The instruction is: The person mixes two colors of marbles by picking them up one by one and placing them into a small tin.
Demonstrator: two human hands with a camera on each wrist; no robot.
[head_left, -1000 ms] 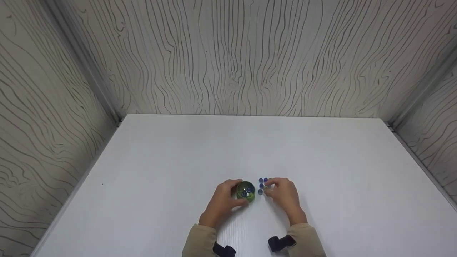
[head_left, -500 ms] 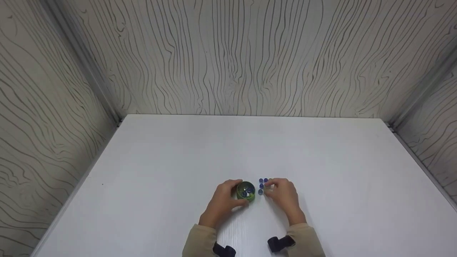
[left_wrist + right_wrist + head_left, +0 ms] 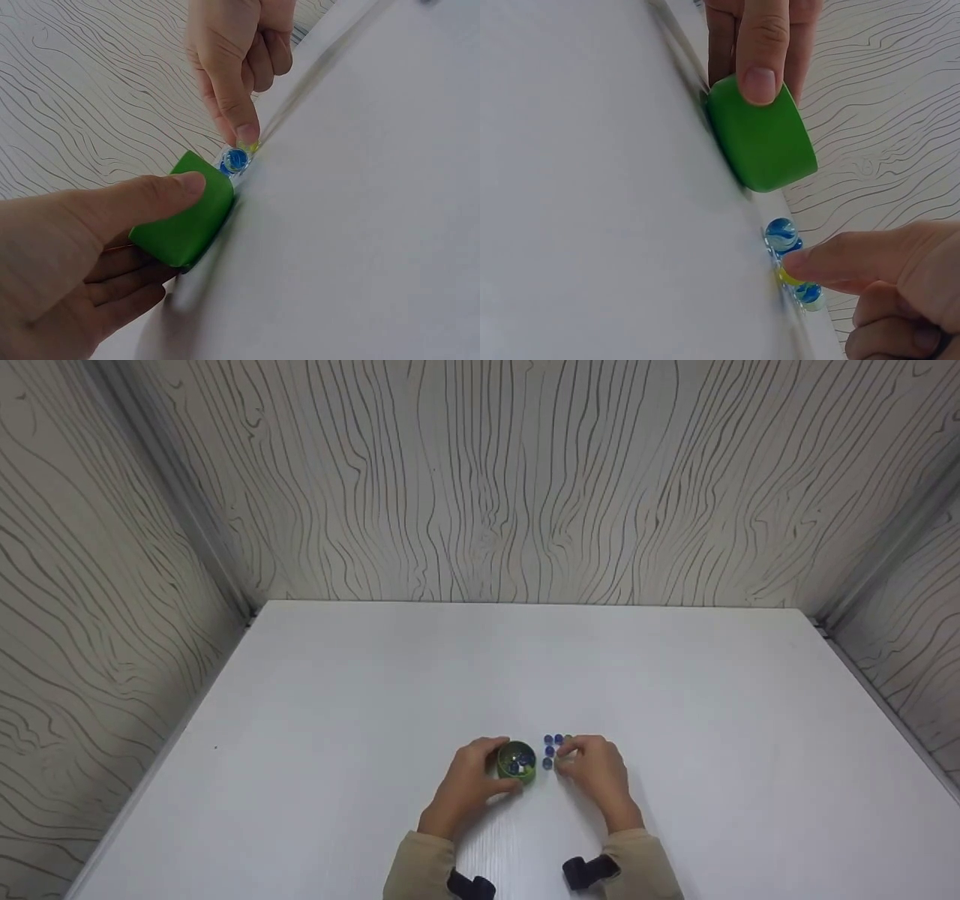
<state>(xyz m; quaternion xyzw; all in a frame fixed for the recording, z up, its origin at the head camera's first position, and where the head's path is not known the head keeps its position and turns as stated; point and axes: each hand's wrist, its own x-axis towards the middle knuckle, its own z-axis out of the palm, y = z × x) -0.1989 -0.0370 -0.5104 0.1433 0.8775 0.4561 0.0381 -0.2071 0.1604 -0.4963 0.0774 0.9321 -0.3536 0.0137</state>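
Observation:
My left hand (image 3: 469, 780) grips a small green cup (image 3: 761, 139), thumb on one side and fingers round the other. In the head view several blue and clear marbles lie inside the cup, which stands on the white tabletop. Just right of it, more glass marbles (image 3: 547, 763) sit close together in rows on the table. My right hand (image 3: 598, 772) pinches a yellow marble (image 3: 787, 277) among them between thumb and forefinger, its other fingers curled in. A swirled blue-and-white marble (image 3: 781, 235) lies nearest the cup. The pinching fingers partly hide the marbles behind them.
The white table (image 3: 360, 690) stretches out ahead and to both sides. Wood-grain patterned panels (image 3: 487, 480) stand behind it and at left and right. Dark wrist straps (image 3: 591, 872) sit over both tan sleeves (image 3: 643, 866).

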